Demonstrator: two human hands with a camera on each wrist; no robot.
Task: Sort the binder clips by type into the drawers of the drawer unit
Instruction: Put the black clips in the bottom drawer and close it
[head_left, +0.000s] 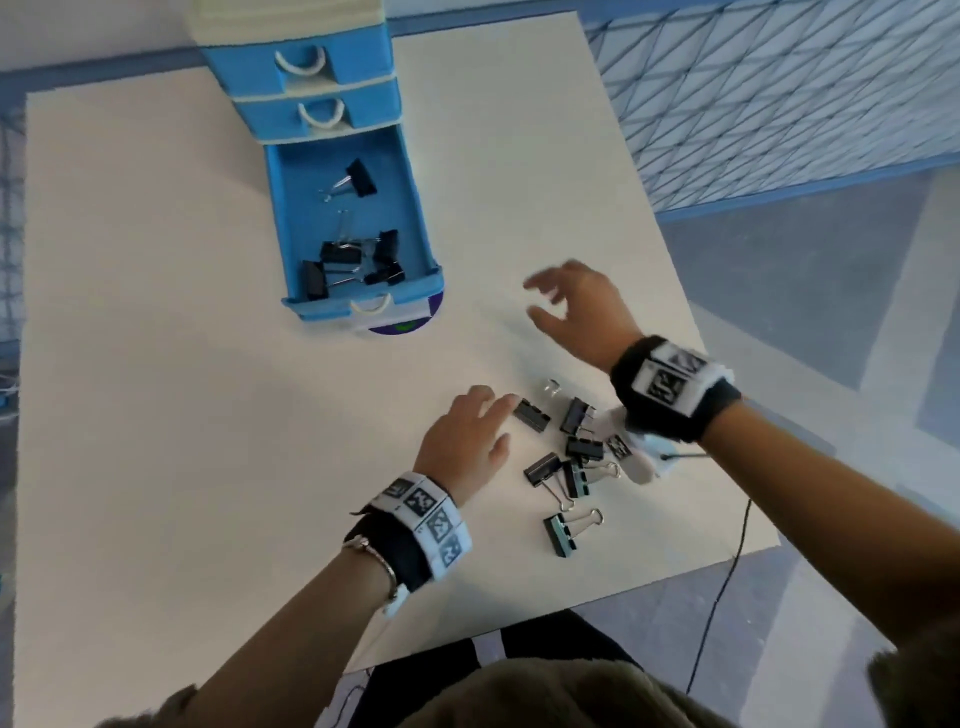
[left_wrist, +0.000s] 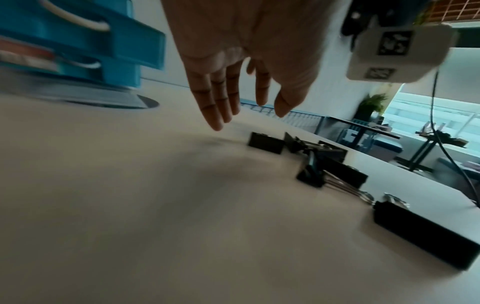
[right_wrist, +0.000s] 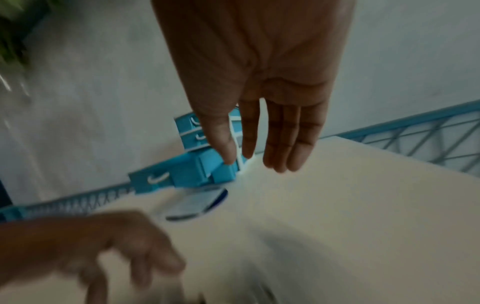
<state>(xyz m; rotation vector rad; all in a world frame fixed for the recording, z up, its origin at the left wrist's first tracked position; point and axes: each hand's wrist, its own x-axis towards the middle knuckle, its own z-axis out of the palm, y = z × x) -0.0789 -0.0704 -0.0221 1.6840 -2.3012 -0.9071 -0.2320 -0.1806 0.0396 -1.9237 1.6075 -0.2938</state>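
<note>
A blue drawer unit (head_left: 306, 78) stands at the table's far side, its bottom drawer (head_left: 353, 228) pulled out with several black binder clips (head_left: 353, 260) inside. More black clips (head_left: 566, 457) lie loose near the table's front right. My left hand (head_left: 467, 431) hovers open just left of that pile, fingertips close to one clip (head_left: 532, 415); in the left wrist view the left hand's fingers (left_wrist: 218, 102) are straight above the clips (left_wrist: 265, 142). My right hand (head_left: 571, 306) hangs open and empty above the table beyond the pile; in the right wrist view its fingers (right_wrist: 280, 133) are straight, with the drawer unit (right_wrist: 192, 164) behind them.
A round blue-rimmed disc (head_left: 400, 325) lies under the open drawer's front. A black cable (head_left: 727, 571) drops off the table's right front edge. A blue mesh fence (head_left: 779, 93) borders the table (head_left: 156, 364) at the back right.
</note>
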